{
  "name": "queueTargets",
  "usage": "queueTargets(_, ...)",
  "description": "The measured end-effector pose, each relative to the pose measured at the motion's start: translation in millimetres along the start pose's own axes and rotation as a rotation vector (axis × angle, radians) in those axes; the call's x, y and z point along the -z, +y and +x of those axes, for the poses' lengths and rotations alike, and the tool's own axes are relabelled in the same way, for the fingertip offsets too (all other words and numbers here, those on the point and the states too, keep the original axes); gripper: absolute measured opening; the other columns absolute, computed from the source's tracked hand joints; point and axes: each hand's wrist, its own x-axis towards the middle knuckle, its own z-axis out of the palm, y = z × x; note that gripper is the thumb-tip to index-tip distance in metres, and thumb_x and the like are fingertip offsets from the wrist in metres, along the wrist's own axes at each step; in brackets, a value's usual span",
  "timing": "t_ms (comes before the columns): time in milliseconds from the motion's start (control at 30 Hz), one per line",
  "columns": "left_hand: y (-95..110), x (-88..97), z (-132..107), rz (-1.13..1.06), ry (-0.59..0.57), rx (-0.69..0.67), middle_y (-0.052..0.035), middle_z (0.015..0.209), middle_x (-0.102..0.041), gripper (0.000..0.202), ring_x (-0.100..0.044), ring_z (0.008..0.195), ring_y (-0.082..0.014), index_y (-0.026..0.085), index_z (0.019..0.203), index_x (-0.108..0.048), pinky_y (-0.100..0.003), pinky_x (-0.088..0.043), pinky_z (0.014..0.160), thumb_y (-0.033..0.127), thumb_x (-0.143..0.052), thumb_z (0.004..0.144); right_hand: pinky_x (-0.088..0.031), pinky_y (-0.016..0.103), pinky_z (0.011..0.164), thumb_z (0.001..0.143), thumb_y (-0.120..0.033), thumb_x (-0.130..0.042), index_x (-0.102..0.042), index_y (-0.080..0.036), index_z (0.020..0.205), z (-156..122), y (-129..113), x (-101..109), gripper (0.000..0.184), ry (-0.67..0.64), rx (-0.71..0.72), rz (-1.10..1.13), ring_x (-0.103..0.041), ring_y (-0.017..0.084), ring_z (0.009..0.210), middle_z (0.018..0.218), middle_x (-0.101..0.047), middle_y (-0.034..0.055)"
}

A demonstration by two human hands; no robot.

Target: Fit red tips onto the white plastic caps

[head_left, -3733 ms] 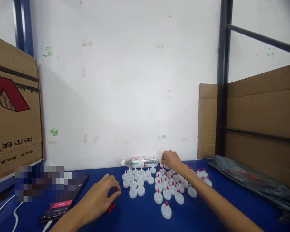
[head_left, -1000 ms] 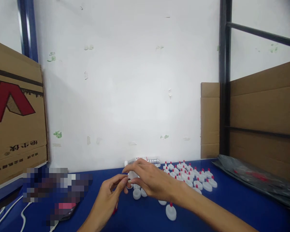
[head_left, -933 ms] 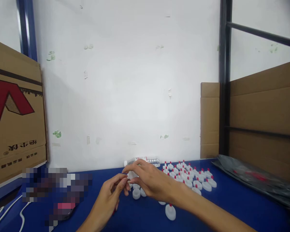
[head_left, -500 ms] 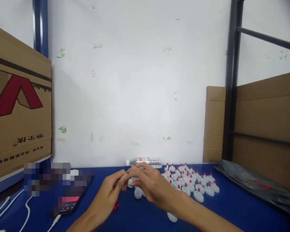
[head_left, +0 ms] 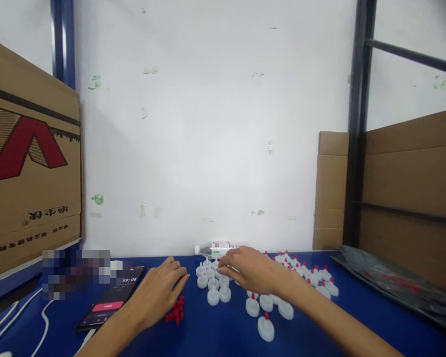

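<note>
Just above a small pile of red tip caps [head_left: 176, 311] is my left hand [head_left: 161, 285], thumb and fingers apart, with nothing visible in it. My right hand [head_left: 247, 267] reaches over the right side of a group of white plastic nozzle lids [head_left: 213, 296] that have no red tips. Its thumb and forefinger are parted beside the lids, and I see nothing held, though the other fingers are partly hidden. Under and beyond the right forearm stand several white lids with red tips [head_left: 266, 328], partly covered by the arm.
A clear plastic bottle [head_left: 221, 248] lies against the wall. At left are a phone [head_left: 111, 302] with white cables [head_left: 42, 322] and a printed cardboard box [head_left: 33, 163]. A grey plastic bag [head_left: 386, 277] lies at right, near cardboard [head_left: 330, 193] and a dark metal frame [head_left: 355, 148].
My hands were together in the middle and have come apart. The left has moved left toward the red caps, the right rightward over the white lids. The nozzle lids are now better seen.
</note>
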Motion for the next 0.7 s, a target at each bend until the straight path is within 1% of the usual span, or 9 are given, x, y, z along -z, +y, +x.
queueTargets(67,-2.5,-2.7,0.0,-0.016,-0.019,0.017,-0.0053,0.096,-0.066,0.033,-0.059,0.099,-0.0253,0.023,0.096,-0.069,-0.035,-0.043,0.078,0.03,-0.037,0.104,-0.044,0.03,0.07,0.105,-0.032,-0.04,-0.073,-0.019,0.092,-2.6,8.0,0.1,0.038,-0.095,-0.063,-0.001,-0.069,0.022,0.08,0.084,-0.074,0.0068)
queueTargets(100,-3.0,-4.0,-0.2,-0.023,-0.015,0.026,-0.0056,0.099,-0.066,0.031,-0.06,0.1,-0.0252,0.023,0.098,-0.069,-0.035,-0.044,0.079,0.029,-0.038,0.103,-0.044,0.03,0.07,0.104,-0.03,-0.041,-0.074,-0.019,0.091,-3.8,11.2,-1.6,0.038,-0.144,-0.087,0.006,-0.069,0.022,0.08,0.083,-0.075,0.0068)
queueTargets(233,-2.2,-7.4,-1.7,-0.016,0.051,0.053,-0.0079,0.116,-0.062,0.024,-0.057,0.108,-0.0269,0.024,0.102,-0.069,-0.033,-0.047,0.075,0.025,-0.045,0.097,-0.046,0.028,0.068,0.097,-0.027,-0.052,-0.077,-0.02,0.1,-6.6,19.1,-14.3,0.026,-0.259,-0.125,0.059,-0.072,0.021,0.083,0.093,-0.079,0.006)
queueTargets(333,-2.0,-8.8,-2.6,-0.019,0.049,0.029,-0.008,0.116,-0.061,0.024,-0.056,0.107,-0.0269,0.024,0.1,-0.068,-0.034,-0.047,0.077,0.024,-0.045,0.096,-0.048,0.027,0.066,0.093,-0.028,-0.057,-0.079,-0.021,0.102,-6.7,22.0,-20.2,0.024,-0.309,-0.13,0.085,-0.073,0.021,0.082,0.094,-0.08,0.0053)
queueTargets(433,-4.1,-11.3,-2.6,-0.039,-0.029,0.023,-0.0069,0.103,-0.066,0.03,-0.058,0.1,-0.026,0.023,0.095,-0.069,-0.035,-0.046,0.079,0.023,-0.039,0.099,-0.049,0.029,0.067,0.092,-0.029,-0.057,-0.079,-0.021,0.103,-6.5,23.2,-18.3,0.026,-0.318,-0.136,0.092,-0.073,0.023,0.08,0.088,-0.08,0.0059)
queueTargets(533,-7.2,-14.3,-2.1,-0.055,-0.08,0.05,-0.0063,0.094,-0.068,0.036,-0.059,0.097,-0.0263,0.023,0.094,-0.07,-0.035,-0.044,0.078,0.023,-0.035,0.101,-0.051,0.031,0.075,0.094,-0.029,-0.056,-0.078,-0.022,0.109,-6.1,22.5,-12.7,0.028,-0.276,-0.13,0.093,-0.073,0.024,0.089,0.094,-0.079,0.0074)
queueTargets(600,-9.0,-15.7,-2.0,-0.078,-0.088,0.068,-0.0063,0.093,-0.07,0.034,-0.06,0.097,-0.0264,0.024,0.093,-0.071,-0.035,-0.043,0.079,0.027,-0.038,0.101,-0.05,0.032,0.082,0.094,-0.03,-0.057,-0.075,-0.024,0.116,-5.8,21.0,-9.3,0.029,-0.234,-0.113,0.1,-0.072,0.024,0.099,0.103,-0.078,0.0074)
queueTargets(700,-10.8,-16.6,-2.2,-0.136,-0.105,0.123,-0.0063,0.094,-0.071,0.029,-0.063,0.093,-0.0252,0.023,0.092,-0.072,-0.034,-0.044,0.08,0.036,-0.046,0.097,-0.05,0.033,0.086,0.091,-0.033,-0.062,-0.074,-0.027,0.118,-6.0,16.0,-5.9,0.03,-0.209,-0.077,0.119,-0.071,0.025,0.102,0.105,-0.078,0.006)
